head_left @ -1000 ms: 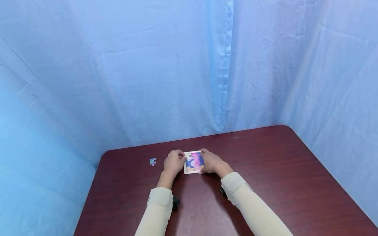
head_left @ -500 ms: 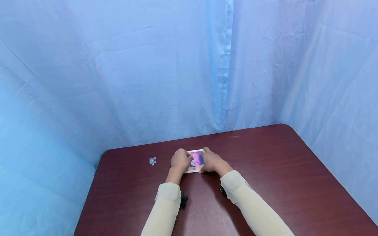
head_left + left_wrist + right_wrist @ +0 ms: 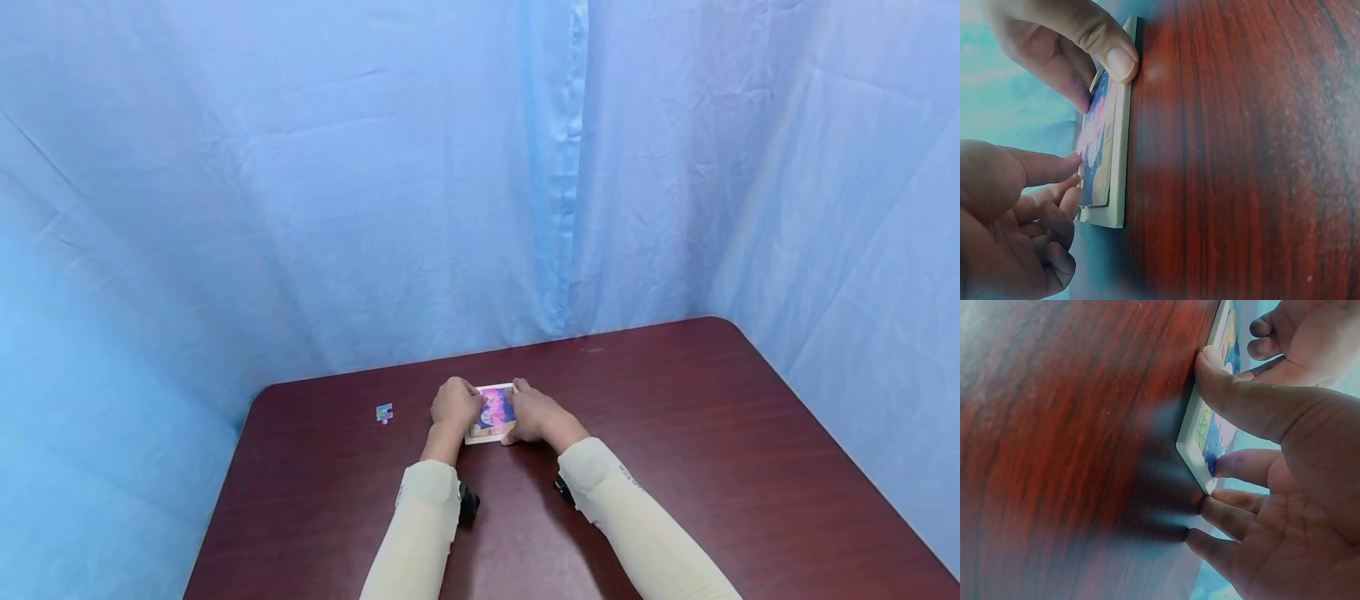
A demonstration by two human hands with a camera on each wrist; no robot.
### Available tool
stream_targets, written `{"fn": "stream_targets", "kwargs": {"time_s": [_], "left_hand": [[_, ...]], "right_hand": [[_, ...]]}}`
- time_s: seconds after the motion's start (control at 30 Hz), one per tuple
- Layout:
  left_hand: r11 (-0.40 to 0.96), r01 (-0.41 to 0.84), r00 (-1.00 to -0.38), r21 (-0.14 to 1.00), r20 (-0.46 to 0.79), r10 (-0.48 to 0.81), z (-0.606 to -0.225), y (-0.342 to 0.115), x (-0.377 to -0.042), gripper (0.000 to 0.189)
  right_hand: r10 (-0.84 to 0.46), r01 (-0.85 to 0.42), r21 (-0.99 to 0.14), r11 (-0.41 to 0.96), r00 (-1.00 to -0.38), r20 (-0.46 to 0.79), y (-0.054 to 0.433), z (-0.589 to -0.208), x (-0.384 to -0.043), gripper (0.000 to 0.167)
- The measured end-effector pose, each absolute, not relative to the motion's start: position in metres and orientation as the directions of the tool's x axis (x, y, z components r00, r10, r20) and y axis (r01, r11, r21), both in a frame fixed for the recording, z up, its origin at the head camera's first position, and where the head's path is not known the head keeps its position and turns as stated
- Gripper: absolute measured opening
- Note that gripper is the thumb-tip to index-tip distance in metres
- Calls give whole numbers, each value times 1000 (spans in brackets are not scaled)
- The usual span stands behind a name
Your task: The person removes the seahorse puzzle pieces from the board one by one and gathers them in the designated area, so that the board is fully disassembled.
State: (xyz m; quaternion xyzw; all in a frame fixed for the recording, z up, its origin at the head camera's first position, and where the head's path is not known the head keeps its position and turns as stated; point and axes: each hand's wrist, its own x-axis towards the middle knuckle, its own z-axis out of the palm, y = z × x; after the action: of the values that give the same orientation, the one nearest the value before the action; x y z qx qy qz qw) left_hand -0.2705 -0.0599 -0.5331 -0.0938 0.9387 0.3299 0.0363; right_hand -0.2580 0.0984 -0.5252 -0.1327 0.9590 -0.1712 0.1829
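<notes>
A small jigsaw puzzle (image 3: 495,411) with a pink figure on blue lies in a white frame on the table. My left hand (image 3: 456,406) is at its left side, thumb and forefinger tips drawn close together at the picture's far left part, other fingers curled; what they pinch there, a puzzle piece by its place, is mostly hidden. My right hand (image 3: 536,414) grips the right side of the white frame (image 3: 1192,440), its thumb on the near edge and its forefinger on the picture's far side. Its other fingers spread beside the frame, down toward the table.
A loose blue-green puzzle piece (image 3: 385,413) with a pink knob lies on the dark red wooden table (image 3: 675,433), left of the left hand. Pale blue curtains (image 3: 420,208) hang behind and along both sides of the table.
My left hand has moved right from the frame's left edge onto the picture, covering its left part. My right hand keeps its grip on the frame. The loose piece stays in place.
</notes>
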Motion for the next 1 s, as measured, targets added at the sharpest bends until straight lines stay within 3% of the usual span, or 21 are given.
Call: {"fn": "stream_targets", "kwargs": {"time_s": [1.0], "left_hand": [[615,-167,-983,771,-83,-163,-533,-85,-265,10]], "right_hand": [[-317,-177,-403,898,-895,-314,100,-527,-258,92]]}}
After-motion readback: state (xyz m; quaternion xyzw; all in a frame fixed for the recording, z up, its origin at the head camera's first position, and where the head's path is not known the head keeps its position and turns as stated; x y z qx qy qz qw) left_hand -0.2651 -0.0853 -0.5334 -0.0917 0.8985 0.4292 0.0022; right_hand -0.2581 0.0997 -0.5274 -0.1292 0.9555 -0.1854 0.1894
